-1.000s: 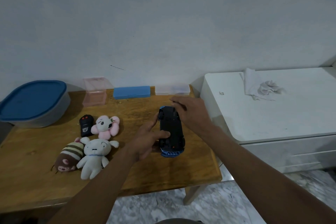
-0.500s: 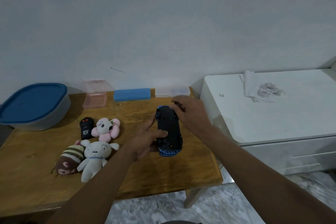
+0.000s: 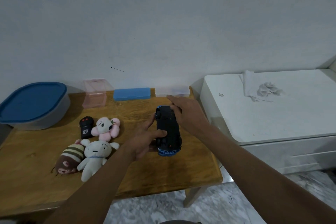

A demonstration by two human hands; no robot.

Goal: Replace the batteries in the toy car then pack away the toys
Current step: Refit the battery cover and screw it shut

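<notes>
**Upturned toy car held between two hands over the wooden table**

Head view: Both bare forearms reached forward from the bottom edge, the left from the lower left and the right from the lower right, meeting over the right part of the table. The left hand (image 3: 145, 142) grasped the blue toy car with the black underside (image 3: 168, 129) from its left side, thumb laid across the chassis by the near wheels and fingers curled beneath. The car lay belly-up, wheels showing, its length running away from the person. Whether it touched the tabletop could not be told.

The right hand (image 3: 189, 114) lay over the car's far end, its forefinger stretched straight toward the back of the table and the other fingers bent against the car's edge. Whether they truly gripped it could not be told.

The brown wooden table (image 3: 27, 169) bore, left of the car, a black remote control (image 3: 86, 127) just beside a pink-and-white plush (image 3: 106, 126). Nearer the person lay a white plush animal (image 3: 94, 154), touching a brown striped plush (image 3: 70, 158).

Along the back edge stood a grey tub with a blue lid (image 3: 32, 103), a pink see-through box (image 3: 94, 93), a flat blue case (image 3: 131, 93) and a flat clear case (image 3: 172, 91).

To the right stood a white cabinet (image 3: 272, 123) with a crumpled white cloth (image 3: 260, 91) on top. Behind was a pale grey wall, and below it a marbled floor (image 3: 163, 209).
</notes>
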